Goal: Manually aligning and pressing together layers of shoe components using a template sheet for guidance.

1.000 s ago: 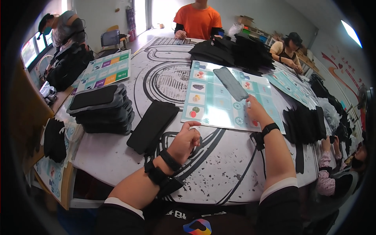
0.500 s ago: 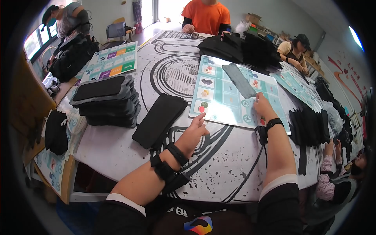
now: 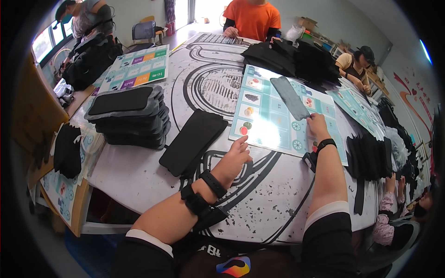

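Note:
A long grey rounded pad-like piece (image 3: 289,98) lies slantwise on a glossy printed sheet (image 3: 264,139) with fruit pictures. The fingers of my right hand (image 3: 317,127) are closed at its near end, seemingly pinching it. My left hand (image 3: 235,160) hovers by the sheet's near left edge, fingers apart and holding nothing. Left of that hand, flat black rounded pieces (image 3: 192,141) lie stacked on the table. Farther left stands a taller pile of black and grey padded pieces (image 3: 127,116).
Black pieces in a row (image 3: 369,156) lie right of the sheet. A dark fabric heap (image 3: 301,60) sits beyond it. More printed sheets (image 3: 136,69) lie far left. A person in orange (image 3: 252,21) stands across the patterned table (image 3: 176,204); other people work around it.
The whole view has shifted slightly, moving the scene a little rightward. My left fingers have spread somewhat. My right hand stays at the near end of the grey piece.

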`<state>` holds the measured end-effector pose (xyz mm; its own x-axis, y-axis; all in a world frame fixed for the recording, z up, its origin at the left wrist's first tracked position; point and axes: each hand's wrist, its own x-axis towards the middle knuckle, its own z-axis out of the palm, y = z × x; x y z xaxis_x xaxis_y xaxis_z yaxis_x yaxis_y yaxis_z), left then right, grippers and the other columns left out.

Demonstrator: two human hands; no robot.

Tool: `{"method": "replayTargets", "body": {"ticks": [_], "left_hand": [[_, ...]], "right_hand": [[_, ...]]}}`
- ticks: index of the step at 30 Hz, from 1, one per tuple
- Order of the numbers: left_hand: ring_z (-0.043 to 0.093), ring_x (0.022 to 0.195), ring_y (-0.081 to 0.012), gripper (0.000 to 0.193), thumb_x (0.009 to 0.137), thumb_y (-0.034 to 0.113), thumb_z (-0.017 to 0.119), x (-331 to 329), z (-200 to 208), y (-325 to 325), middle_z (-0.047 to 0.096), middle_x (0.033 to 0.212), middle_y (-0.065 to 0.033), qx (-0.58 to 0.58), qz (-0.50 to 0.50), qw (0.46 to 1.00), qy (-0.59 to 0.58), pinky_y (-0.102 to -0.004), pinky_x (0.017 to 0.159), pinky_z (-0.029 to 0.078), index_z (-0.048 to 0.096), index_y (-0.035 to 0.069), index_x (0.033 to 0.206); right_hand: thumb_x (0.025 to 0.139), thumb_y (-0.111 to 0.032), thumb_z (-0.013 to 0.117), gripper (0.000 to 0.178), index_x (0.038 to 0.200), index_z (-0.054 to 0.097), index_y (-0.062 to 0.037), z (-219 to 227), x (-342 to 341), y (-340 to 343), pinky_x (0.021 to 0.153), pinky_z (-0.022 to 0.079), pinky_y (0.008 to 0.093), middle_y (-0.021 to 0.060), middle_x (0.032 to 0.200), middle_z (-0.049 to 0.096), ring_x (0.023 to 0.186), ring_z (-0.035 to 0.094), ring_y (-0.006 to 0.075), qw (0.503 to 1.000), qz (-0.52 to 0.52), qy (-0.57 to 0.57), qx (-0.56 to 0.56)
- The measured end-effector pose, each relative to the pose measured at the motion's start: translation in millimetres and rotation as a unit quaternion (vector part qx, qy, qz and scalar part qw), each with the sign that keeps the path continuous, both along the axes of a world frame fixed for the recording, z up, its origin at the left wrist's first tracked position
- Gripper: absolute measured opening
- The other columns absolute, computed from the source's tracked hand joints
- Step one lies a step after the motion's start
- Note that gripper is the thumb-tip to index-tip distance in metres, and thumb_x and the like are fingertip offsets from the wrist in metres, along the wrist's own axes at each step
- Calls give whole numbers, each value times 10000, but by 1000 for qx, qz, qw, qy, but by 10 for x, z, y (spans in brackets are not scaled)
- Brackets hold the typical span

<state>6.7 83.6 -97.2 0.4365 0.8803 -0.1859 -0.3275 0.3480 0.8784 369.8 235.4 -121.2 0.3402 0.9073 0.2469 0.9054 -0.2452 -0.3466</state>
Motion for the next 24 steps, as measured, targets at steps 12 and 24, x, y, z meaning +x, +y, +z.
{"method": "replayTargets", "body": {"ticks": [12,24], "left_hand": [[328,1277,-264,617,821,43,433,19,-82,36,259,1423,-209,18,9,1000,-1,-298,1007,294,231,73,1403],[382,1218,-233,596,828,35,431,109,-64,1,323,1384,-172,12,8,1000,6,-288,966,325,247,66,1394]], "right_hand": [[810,-166,574,230,1014,611,-67,-43,29,18,870,422,426,170,1105,518,1007,524,375,998,54,-18,-21],[807,-253,584,406,1176,555,-85,133,76,-307,902,421,387,130,1154,570,1011,555,336,992,41,50,-113]]}}
